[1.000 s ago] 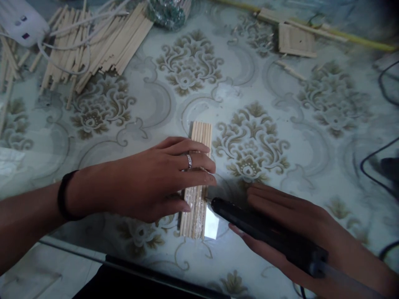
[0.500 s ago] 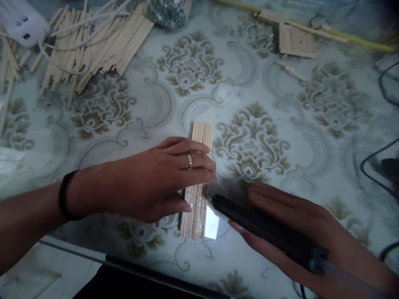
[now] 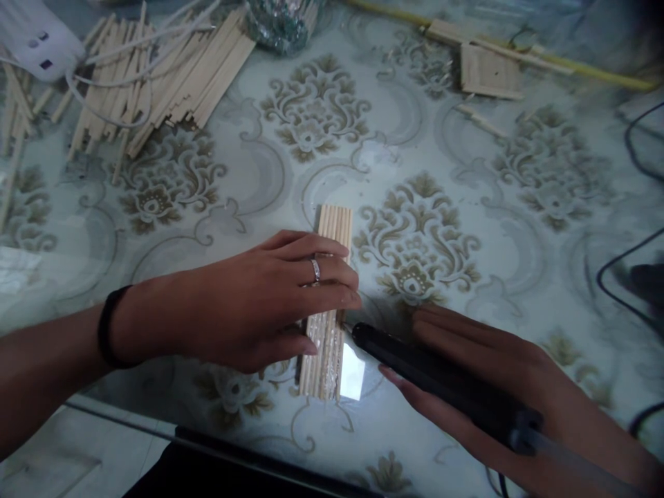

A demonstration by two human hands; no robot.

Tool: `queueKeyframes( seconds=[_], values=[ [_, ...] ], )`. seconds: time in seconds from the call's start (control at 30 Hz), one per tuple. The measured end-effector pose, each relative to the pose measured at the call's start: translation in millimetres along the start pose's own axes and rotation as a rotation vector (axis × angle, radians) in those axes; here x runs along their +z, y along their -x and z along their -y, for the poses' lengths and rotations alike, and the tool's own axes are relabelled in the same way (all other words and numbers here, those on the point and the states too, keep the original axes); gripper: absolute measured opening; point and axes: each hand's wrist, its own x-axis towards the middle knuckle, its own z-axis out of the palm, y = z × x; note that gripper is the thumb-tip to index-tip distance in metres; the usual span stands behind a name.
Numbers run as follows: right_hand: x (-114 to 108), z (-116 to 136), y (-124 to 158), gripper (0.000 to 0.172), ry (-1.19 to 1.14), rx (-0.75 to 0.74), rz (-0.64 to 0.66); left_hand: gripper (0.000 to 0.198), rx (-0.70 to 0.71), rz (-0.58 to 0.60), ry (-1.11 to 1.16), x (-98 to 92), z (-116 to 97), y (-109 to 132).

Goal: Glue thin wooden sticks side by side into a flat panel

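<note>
A small panel of wooden sticks (image 3: 328, 346) glued side by side lies on the patterned table, its near half shiny with glue. My left hand (image 3: 259, 304) lies flat across the panel's middle and presses it down, fingers stretched out; a ring is on one finger and a black band on the wrist. My right hand (image 3: 498, 387) is wrapped round a black glue gun (image 3: 440, 380), whose nozzle touches the panel's right edge.
A pile of loose wooden sticks (image 3: 155, 76) lies at the back left under white cables and a white power strip (image 3: 36, 41). Another stick panel (image 3: 487, 69) and a yellow rod lie at the back right. Black cables (image 3: 627, 263) run along the right edge.
Hardly anything has moved: the glue gun's nozzle shifted slightly along the panel's right edge, and the view drifted a little. My left hand stays pressed on the panel.
</note>
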Motion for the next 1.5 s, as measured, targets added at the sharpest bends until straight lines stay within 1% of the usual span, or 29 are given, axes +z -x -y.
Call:
queueKeyframes(
  seconds=[0.07, 0.13, 0.17, 0.23, 0.33, 0.53, 0.73, 0.87, 0.93, 1.0, 1.03, 1.07, 1.17, 1.33, 1.5],
  values=[
    [0.9, 1.7, -2.4, 0.021, -0.004, 0.002, -0.009, 0.049, 0.002, -0.003, -0.006, 0.5, 0.2, 0.0],
    [0.3, 3.7, -5.6, 0.021, -0.015, 0.029, 0.038, 0.048, -0.002, 0.004, -0.012, 0.6, 0.3, 0.2],
    [-0.3, 4.4, -6.9, 0.02, -0.025, 0.025, 0.005, 0.049, -0.003, 0.006, -0.012, 0.5, 0.3, 0.3],
    [-1.3, 4.5, -7.9, 0.022, -0.039, 0.025, -0.009, 0.048, 0.001, 0.003, -0.007, 0.0, 0.1, 0.4],
    [-0.5, 2.4, -4.6, 0.019, -0.026, 0.056, 0.007, 0.048, 0.007, -0.007, 0.002, -0.7, -0.2, 0.4],
    [4.0, -0.6, 4.1, 0.025, -0.018, 0.076, 0.012, 0.051, 0.011, -0.018, 0.032, -0.4, 0.3, -0.3],
    [7.2, -0.1, 2.8, 0.023, 0.007, 0.059, -0.021, 0.055, 0.009, -0.022, 0.029, -0.3, -1.4, -1.8],
    [3.7, 2.6, -0.2, 0.023, 0.006, 0.057, -0.034, 0.055, 0.008, -0.017, 0.018, -0.9, -1.8, -1.6],
    [0.5, 4.5, -2.0, 0.024, 0.007, 0.058, -0.01, 0.056, 0.008, -0.009, 0.009, -1.1, -1.7, -1.3],
    [-1.8, 6.1, -3.5, 0.025, 0.026, 0.085, 0.045, 0.057, 0.007, -0.012, 0.009, -1.1, -1.7, -1.2],
    [-2.5, 6.6, -4.0, 0.026, 0.017, 0.052, -0.004, 0.057, 0.006, -0.017, 0.013, -0.9, -1.7, -1.3],
    [-2.9, 6.9, -4.2, 0.025, 0.022, 0.085, 0.031, 0.057, 0.006, -0.023, 0.017, -0.8, -1.8, -1.4],
    [-3.2, 7.3, -3.7, 0.025, 0.017, 0.126, 0.061, 0.057, 0.012, -0.035, 0.028, -0.3, -2.1, -1.8],
    [-3.5, 7.3, -1.8, 0.024, 0.01, 0.117, 0.066, 0.056, 0.006, -0.024, 0.031, -0.9, -2.6, -1.9],
    [-2.2, 7.0, -2.8, 0.025, 0.015, 0.106, 0.036, 0.058, 0.004, -0.029, 0.042, -1.5, -2.7, -1.9]
  ],
)
